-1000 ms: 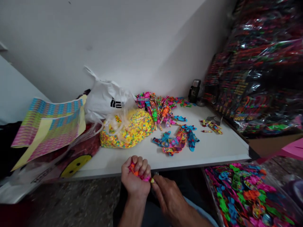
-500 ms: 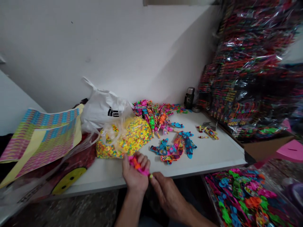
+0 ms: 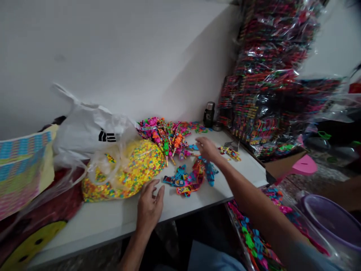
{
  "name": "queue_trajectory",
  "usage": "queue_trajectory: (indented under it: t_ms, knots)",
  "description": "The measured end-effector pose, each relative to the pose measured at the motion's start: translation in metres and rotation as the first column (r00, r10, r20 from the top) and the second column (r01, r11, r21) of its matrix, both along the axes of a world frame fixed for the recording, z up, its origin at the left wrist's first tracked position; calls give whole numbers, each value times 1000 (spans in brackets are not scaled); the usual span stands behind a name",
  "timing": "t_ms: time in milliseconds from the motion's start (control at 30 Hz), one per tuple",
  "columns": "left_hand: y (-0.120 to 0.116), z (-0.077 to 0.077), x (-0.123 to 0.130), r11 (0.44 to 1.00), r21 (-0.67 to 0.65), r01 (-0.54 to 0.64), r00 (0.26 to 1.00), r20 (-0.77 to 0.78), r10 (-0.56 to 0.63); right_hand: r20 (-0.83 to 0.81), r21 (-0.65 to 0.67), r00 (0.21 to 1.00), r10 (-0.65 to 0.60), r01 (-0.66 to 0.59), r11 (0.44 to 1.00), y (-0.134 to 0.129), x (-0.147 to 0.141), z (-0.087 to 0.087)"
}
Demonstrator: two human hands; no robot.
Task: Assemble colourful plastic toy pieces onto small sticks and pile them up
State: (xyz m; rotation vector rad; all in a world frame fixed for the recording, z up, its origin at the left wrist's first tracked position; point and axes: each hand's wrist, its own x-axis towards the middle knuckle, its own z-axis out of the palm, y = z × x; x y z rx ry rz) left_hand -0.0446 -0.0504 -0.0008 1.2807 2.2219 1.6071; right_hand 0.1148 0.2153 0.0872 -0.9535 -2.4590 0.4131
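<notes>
My left hand point(image 3: 150, 205) is at the table's front edge, fingers curved and apart, with nothing in it. It is just in front of the clear bag of yellow beads point(image 3: 129, 169). My right hand point(image 3: 208, 149) reaches over the table, beside a blue toy piece point(image 3: 193, 147); its fingertips are partly blurred, and whether they hold anything is unclear. Below it lie blue and orange printed toy pieces point(image 3: 180, 180). Behind them is a heap of bright plastic toys point(image 3: 166, 133).
A white plastic bag point(image 3: 84, 130) and printed sheets point(image 3: 25, 162) are on the left. At the back stands a dark flask point(image 3: 209, 114). Wrapped toys point(image 3: 270, 82) are stacked high at the right. A box of toys point(image 3: 249, 241) and a purple-rimmed tub point(image 3: 329, 218) are lower right.
The pink and orange toy has left my left hand, which has opened. My right hand has moved forward across the table. The view has shifted right.
</notes>
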Motion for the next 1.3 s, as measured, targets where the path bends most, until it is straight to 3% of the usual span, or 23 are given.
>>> queue_trajectory:
  t_ms: [133, 333, 600, 933, 1033, 1133, 1200, 1233, 1300]
  knots:
    - [5, 2, -5, 999, 23, -46, 998, 40, 45, 249, -104, 960, 129, -106, 989, 43, 62, -32]
    - [5, -14, 0, 989, 32, -147, 969, 205, 138, 349, -89, 902, 252, -236, 968, 61, 79, -57]
    - [3, -14, -3, 982, 7, -190, 936, 302, 179, 220, 1, 960, 173, -178, 984, 51, 89, -61]
    - [4, -21, -6, 981, 25, -195, 903, 396, 169, -26, -24, 999, 25, -26, 999, 42, 81, -50]
    - [5, -9, 3, 972, 86, -221, 893, 419, 166, -98, -32, 995, -12, 9, 999, 35, 71, -40]
    - [13, 20, 22, 947, 214, -240, 883, 454, 121, -213, -61, 976, 51, -66, 996, 3, 60, -25]
    - [22, 44, 36, 943, 306, -134, 861, 507, -42, -331, -97, 931, 152, -193, 976, -31, 52, -16]
    - [26, 56, 42, 926, 376, -48, 811, 556, -184, -391, -105, 900, 195, -254, 961, -50, 49, -12]
    - [33, 73, 51, 866, 497, 50, 578, 693, -431, -461, -91, 850, 254, -330, 940, -87, 44, -9]
